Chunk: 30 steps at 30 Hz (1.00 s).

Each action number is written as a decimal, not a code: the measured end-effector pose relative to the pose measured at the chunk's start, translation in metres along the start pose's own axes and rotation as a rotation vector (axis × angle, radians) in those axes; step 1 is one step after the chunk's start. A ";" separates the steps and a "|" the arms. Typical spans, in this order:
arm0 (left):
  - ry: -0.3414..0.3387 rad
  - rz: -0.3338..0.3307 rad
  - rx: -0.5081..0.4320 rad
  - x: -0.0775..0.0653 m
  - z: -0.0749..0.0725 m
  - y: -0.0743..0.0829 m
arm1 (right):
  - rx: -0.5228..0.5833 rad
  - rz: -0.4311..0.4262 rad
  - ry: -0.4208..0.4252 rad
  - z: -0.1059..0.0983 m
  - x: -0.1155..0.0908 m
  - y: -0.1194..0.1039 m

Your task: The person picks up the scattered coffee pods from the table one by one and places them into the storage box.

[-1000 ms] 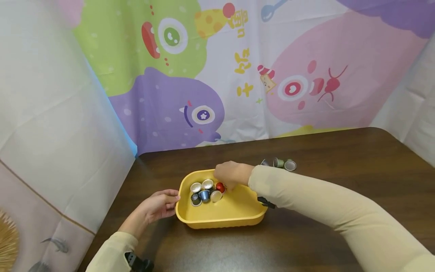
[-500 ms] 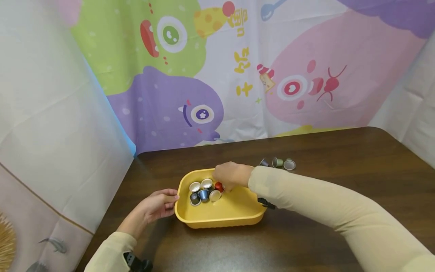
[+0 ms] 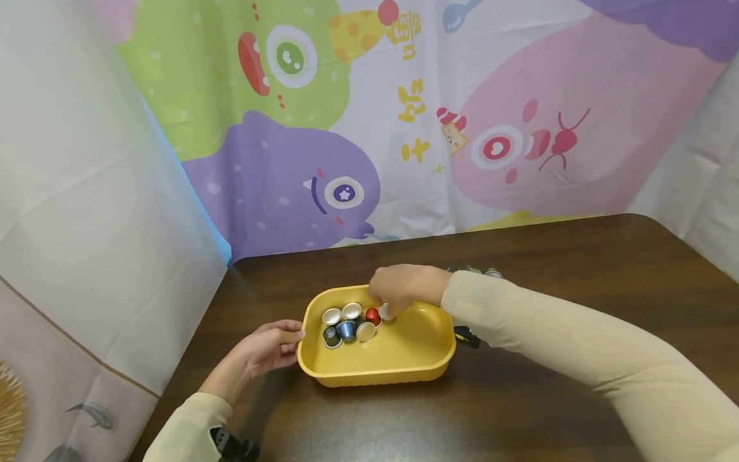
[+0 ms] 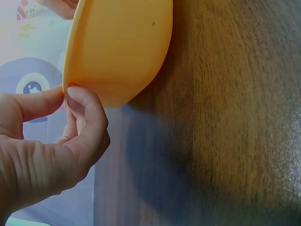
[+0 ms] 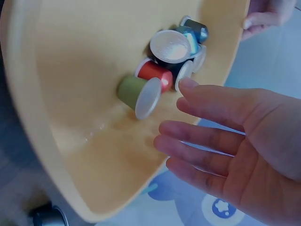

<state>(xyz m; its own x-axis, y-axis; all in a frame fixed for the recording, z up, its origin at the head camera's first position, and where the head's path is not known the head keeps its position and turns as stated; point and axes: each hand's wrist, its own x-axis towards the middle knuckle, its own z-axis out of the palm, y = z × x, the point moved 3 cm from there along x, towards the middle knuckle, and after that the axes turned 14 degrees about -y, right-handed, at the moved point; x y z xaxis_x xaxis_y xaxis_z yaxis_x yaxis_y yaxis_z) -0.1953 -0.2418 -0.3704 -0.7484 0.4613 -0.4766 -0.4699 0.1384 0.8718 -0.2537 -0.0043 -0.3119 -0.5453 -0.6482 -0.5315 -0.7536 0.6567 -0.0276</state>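
Green capsule (image 5: pixel 138 97) in yellow tray (image 5: pixel 89 52)

Green capsule (image 5: pixel 134 93) in yellow tray (image 3: pixel 375 377)

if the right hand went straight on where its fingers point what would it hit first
The right hand would probably meet the green pod in the yellow tray first, though depth is unclear.

Right hand (image 3: pixel 407 283) shifted rightward; green capsule (image 5: pixel 130 90), previously mostly hidden beneath it, now exposed beside red capsule (image 5: pixel 154 74). Right sleeve (image 3: pixel 531 321) covers more of outlying capsules (image 3: pixel 493 273) on tabletop (image 3: pixel 589 269).
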 end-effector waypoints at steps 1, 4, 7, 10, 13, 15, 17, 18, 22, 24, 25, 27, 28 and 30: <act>0.002 -0.001 0.002 0.000 0.000 0.000 | -0.006 -0.010 0.001 -0.001 -0.003 0.001; 0.007 -0.001 0.008 0.001 -0.001 -0.001 | -0.034 -0.041 0.009 -0.002 -0.011 0.006; 0.007 0.001 0.007 0.001 -0.001 -0.001 | -0.034 -0.053 0.021 -0.003 -0.022 0.012; 0.008 0.006 -0.002 0.001 -0.002 -0.001 | -0.008 -0.065 0.036 -0.003 -0.033 0.021; 0.009 0.010 -0.012 0.001 -0.002 -0.002 | 0.026 -0.084 0.070 -0.002 -0.043 0.031; 0.009 0.010 -0.017 0.001 -0.002 -0.002 | 0.057 -0.090 0.090 0.000 -0.049 0.038; 0.011 0.010 -0.024 0.001 -0.002 -0.002 | 0.089 -0.098 0.119 0.001 -0.056 0.045; 0.012 0.010 -0.027 0.001 -0.002 -0.002 | 0.108 -0.097 0.132 0.002 -0.059 0.048; 0.014 0.012 -0.027 0.001 -0.002 -0.001 | 0.154 -0.092 0.190 0.006 -0.070 0.060; 0.013 0.013 -0.029 0.001 -0.002 -0.001 | 0.160 -0.080 0.219 0.010 -0.073 0.067; 0.012 0.013 -0.028 0.001 -0.002 -0.001 | 0.156 -0.080 0.237 0.012 -0.075 0.070; 0.008 0.012 -0.030 0.001 -0.002 -0.001 | 0.152 -0.063 0.262 0.017 -0.078 0.078; 0.005 0.011 -0.030 0.001 -0.002 -0.001 | 0.154 -0.053 0.273 0.019 -0.079 0.082; 0.003 0.011 -0.030 0.001 -0.002 -0.001 | 0.156 -0.031 0.293 0.025 -0.081 0.090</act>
<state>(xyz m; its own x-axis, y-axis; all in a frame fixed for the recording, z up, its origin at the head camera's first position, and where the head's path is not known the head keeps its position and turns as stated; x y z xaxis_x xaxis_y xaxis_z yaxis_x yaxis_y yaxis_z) -0.1964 -0.2432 -0.3720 -0.7550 0.4605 -0.4669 -0.4750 0.1069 0.8735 -0.2680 0.1172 -0.2921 -0.6222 -0.7375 -0.2626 -0.7190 0.6710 -0.1811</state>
